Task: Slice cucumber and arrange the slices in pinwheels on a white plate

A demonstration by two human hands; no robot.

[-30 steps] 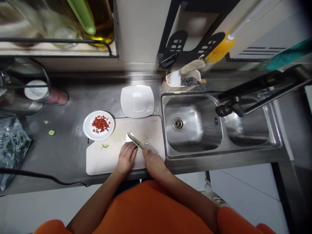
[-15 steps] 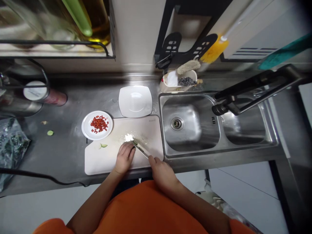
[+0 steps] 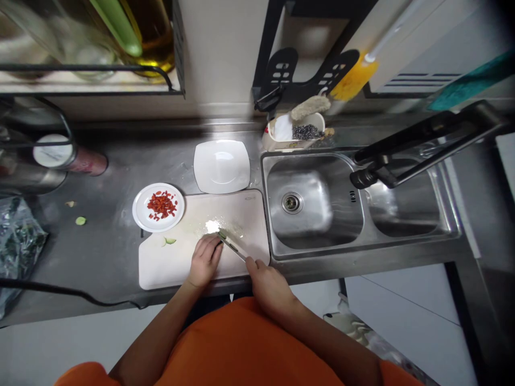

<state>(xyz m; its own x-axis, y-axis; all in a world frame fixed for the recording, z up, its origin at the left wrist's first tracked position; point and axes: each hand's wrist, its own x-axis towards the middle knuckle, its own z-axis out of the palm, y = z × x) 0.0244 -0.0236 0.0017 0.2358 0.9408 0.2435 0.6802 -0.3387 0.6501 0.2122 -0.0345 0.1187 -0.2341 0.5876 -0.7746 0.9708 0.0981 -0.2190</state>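
While the right hand (image 3: 269, 283) grips the kitchen knife (image 3: 233, 247) pointing far-left, the left hand (image 3: 204, 261) curls beside the knife's tip, any hold hidden.

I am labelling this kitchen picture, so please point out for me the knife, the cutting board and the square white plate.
Knife (image 3: 233, 247): head view, on the blade.
Cutting board (image 3: 167, 268): head view, on its bare near-left surface.
Square white plate (image 3: 221, 167): head view, on its bare inner surface.
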